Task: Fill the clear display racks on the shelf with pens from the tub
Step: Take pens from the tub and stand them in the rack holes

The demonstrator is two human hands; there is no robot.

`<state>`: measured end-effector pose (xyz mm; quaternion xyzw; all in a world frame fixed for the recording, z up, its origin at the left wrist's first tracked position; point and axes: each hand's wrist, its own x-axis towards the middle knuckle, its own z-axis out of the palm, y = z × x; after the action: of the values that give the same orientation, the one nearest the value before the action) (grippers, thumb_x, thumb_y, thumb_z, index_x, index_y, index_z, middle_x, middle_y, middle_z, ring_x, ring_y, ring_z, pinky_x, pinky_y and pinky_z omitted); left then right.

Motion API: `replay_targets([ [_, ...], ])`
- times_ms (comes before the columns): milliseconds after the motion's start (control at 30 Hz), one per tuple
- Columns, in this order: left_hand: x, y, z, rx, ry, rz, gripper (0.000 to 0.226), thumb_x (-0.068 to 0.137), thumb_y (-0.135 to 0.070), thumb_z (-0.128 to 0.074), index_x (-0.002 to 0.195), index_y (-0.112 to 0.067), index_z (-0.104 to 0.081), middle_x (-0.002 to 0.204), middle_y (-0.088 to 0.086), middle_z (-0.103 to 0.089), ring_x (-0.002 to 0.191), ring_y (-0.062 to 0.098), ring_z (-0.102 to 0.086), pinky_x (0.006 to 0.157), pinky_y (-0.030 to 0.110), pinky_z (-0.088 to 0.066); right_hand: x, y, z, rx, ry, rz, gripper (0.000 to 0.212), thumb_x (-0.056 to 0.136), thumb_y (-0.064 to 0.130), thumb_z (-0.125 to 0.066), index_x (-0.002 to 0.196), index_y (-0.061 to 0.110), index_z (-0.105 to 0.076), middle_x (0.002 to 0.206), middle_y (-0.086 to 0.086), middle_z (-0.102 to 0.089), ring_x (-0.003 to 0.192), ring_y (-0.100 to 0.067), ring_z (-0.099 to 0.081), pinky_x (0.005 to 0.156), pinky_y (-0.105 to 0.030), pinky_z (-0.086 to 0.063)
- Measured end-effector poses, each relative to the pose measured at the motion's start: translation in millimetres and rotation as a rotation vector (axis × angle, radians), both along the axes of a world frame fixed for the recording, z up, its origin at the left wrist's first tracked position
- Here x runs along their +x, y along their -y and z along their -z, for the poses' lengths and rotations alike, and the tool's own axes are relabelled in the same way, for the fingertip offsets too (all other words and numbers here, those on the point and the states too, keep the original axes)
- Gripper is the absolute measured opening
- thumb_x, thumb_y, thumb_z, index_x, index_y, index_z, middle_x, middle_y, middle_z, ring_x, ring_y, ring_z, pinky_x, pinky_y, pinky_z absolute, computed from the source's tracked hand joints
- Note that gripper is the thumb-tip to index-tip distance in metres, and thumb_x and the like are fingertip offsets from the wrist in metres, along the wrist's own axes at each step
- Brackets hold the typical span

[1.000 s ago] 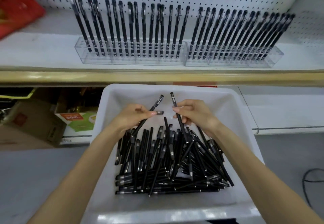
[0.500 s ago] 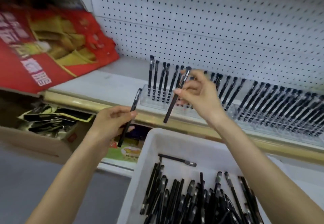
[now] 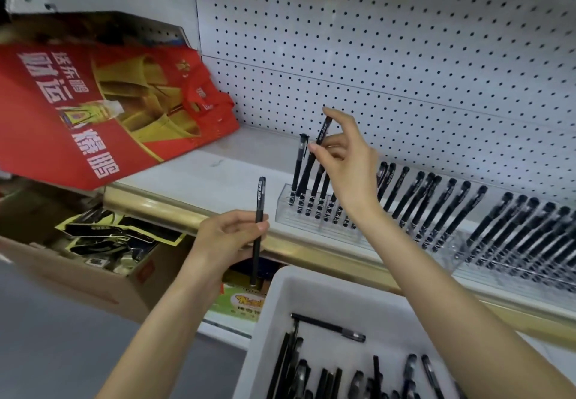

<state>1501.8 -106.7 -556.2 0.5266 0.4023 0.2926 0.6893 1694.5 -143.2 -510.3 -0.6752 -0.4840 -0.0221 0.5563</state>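
Right hand: the right hand (image 3: 346, 161) is raised over the left end of the clear plastic display rack (image 3: 314, 222) on the white shelf (image 3: 199, 177); a slim black capped pen (image 3: 313, 161) is pinched between thumb and fingers, closed on its upper barrel.
Pen in right hand: it is tilted, top leaning right, with its lower end down at the rack's leftmost slots — whether the tip is already seated in a slot cannot be told.
Left hand: the left hand (image 3: 227, 239) is held lower, in front of the shelf's gold-coloured front edge (image 3: 174, 208), closed on a second black pen (image 3: 258, 230).
Pen in left hand: it is held nearly upright, gripped at mid-barrel between thumb and fingertips, so that the capped top stands above the hand and the lower end hangs below it, just left of the tub's corner.
Rack: upright black pens are seen in a row beside the right hand, and the row is carried on to the right in a further clear rack (image 3: 514, 261).
Tub: the white plastic tub (image 3: 265, 320) is seen at the bottom — loose black pens (image 3: 327, 377) lie in it, one apart near its far wall.
Surroundings: a white pegboard back panel (image 3: 405, 55) stands behind the racks; a red printed bag (image 3: 93, 105) lies at the shelf's left; an open cardboard box (image 3: 93, 274) sits below.
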Motion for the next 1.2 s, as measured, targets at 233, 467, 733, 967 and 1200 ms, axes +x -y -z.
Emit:
replay_targets([
  [233,3.7,-3.1,4.2,-0.036,-0.008,-0.015,0.013,0.081,-0.012,-0.072,0.093,-0.011,-0.073,0.086,0.008,-0.073,0.084,0.017,-0.067,0.059,0.016,-0.051,-1.4,-13.3,17.9,0.116,-0.037,-0.004,0.056,0.084,0.011,-0.071,0.136,0.022,-0.05,0.085,0.013,-0.058,0.081,-0.011,-0.064,0.085,-0.022,-0.053],
  [467,4.4,-6.3,8.8,-0.057,-0.012,-0.021,0.012,0.079,-0.012,-0.073,0.092,-0.011,-0.074,0.084,0.009,-0.073,0.086,0.02,-0.067,0.08,0.031,-0.055,-2.1,-17.8,23.5,0.028,0.057,0.003,0.05,0.085,0.014,-0.07,0.13,0.02,-0.049,0.086,0.015,-0.057,0.083,-0.007,-0.063,0.08,-0.019,-0.053],
  [733,5.2,-8.0,13.6,-0.077,-0.007,-0.033,0.012,0.078,-0.011,-0.073,0.09,-0.009,-0.074,0.081,0.007,-0.072,0.086,0.021,-0.067,0.087,0.038,-0.054,0.5,-18.6,39.7,-0.038,0.537,0.229,0.041,0.075,0.028,-0.079,0.11,0.013,-0.064,0.094,-0.001,-0.059,0.087,-0.021,-0.055,0.066,-0.035,-0.048],
  [967,7.7,-8.4,15.5,-0.085,0.01,-0.021,0.015,0.078,-0.012,-0.073,0.093,-0.008,-0.073,0.077,0.007,-0.072,0.084,0.021,-0.067,0.087,0.037,-0.055,3.2,-19.1,38.8,-0.05,0.668,0.307,0.043,0.071,0.029,-0.082,0.108,0.012,-0.067,0.087,-0.005,-0.056,0.081,-0.022,-0.052,0.059,-0.028,-0.042],
  [1200,6.5,-6.8,22.0,-0.103,0.012,-0.009,0.018,0.077,-0.014,-0.075,0.094,-0.008,-0.074,0.081,0.007,-0.072,0.085,0.021,-0.067,0.092,0.043,-0.053,1.2,-15.0,30.8,-0.089,0.585,0.238,0.041,0.076,0.029,-0.077,0.114,0.017,-0.069,0.085,0.0,-0.056,0.085,-0.018,-0.052,0.059,-0.026,-0.039],
])
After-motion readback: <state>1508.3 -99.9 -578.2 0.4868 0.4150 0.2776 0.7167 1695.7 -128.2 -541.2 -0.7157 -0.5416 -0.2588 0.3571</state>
